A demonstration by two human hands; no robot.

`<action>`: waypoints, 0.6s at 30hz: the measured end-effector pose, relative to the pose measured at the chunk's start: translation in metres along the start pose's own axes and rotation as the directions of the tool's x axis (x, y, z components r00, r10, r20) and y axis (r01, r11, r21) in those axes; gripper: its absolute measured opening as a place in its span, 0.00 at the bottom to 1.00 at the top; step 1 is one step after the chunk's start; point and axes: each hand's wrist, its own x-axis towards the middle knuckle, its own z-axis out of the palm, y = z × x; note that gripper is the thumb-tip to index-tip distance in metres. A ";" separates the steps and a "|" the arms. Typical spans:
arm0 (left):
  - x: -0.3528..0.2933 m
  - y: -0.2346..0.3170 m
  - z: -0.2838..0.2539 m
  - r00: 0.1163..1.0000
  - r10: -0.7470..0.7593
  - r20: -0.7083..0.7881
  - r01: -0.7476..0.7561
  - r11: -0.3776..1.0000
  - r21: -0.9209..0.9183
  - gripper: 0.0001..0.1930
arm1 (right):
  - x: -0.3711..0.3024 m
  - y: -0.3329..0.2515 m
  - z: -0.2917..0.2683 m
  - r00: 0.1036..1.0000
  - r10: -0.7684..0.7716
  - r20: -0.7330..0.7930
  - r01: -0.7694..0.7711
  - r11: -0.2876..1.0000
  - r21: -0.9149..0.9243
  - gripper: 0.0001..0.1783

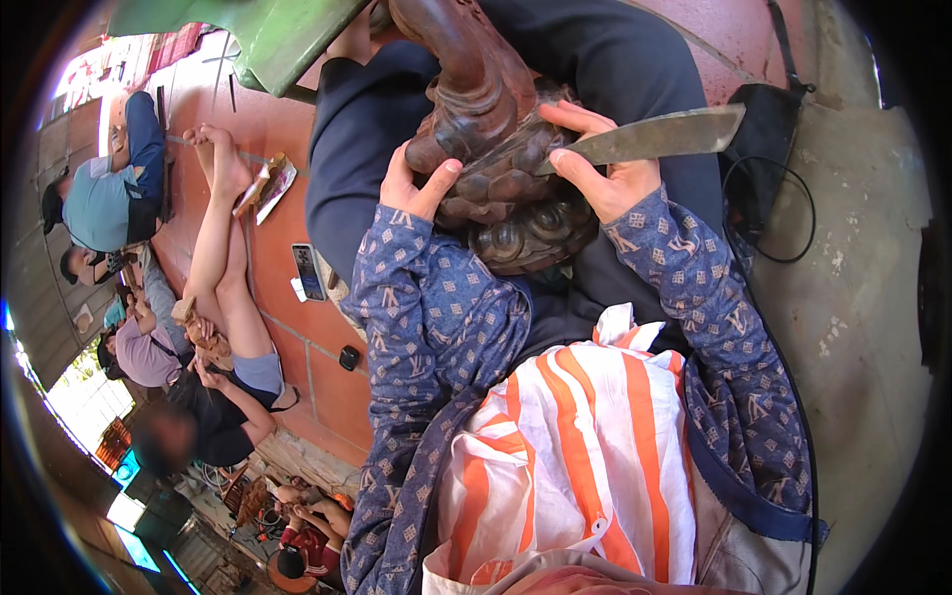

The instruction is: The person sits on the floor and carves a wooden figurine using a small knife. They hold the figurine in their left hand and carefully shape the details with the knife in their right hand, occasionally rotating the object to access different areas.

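Observation:
A dark brown carved wooden figure [481, 94] with rounded, scale-like relief stands between my knees. My left hand [418, 188] grips its left side, thumb up and fingers curled behind it, partly hidden. In my right hand [613, 167] is a flat metal blade [669, 136], pinched between thumb and fingers. Its wide end points out to the right, while its narrow end touches or nearly touches the carved surface. Lower down, the carving's base [535, 238] shows round spiral shapes.
On the red tiles to my left lie a phone [308, 271], a small black case [349, 358] and a wooden piece on paper [270, 190]. A co-worker's bare legs [230, 248] stretch nearby; other people sit beyond. A black bag [769, 149] and cable are at my right.

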 end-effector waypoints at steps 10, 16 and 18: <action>0.000 -0.001 0.001 0.999 -0.036 -0.007 0.035 0.999 -0.038 0.26 | 0.000 0.004 -0.001 0.998 -0.057 0.005 0.057 0.998 -0.038 0.18; 0.000 0.000 0.001 1.000 -0.028 -0.013 0.028 1.000 0.001 0.25 | 0.003 -0.005 -0.005 0.996 0.055 0.073 -0.063 0.992 0.109 0.06; 0.000 0.000 0.001 0.999 -0.046 -0.014 0.046 0.999 -0.015 0.25 | 0.003 -0.006 -0.004 0.997 0.043 0.069 -0.048 0.997 0.061 0.05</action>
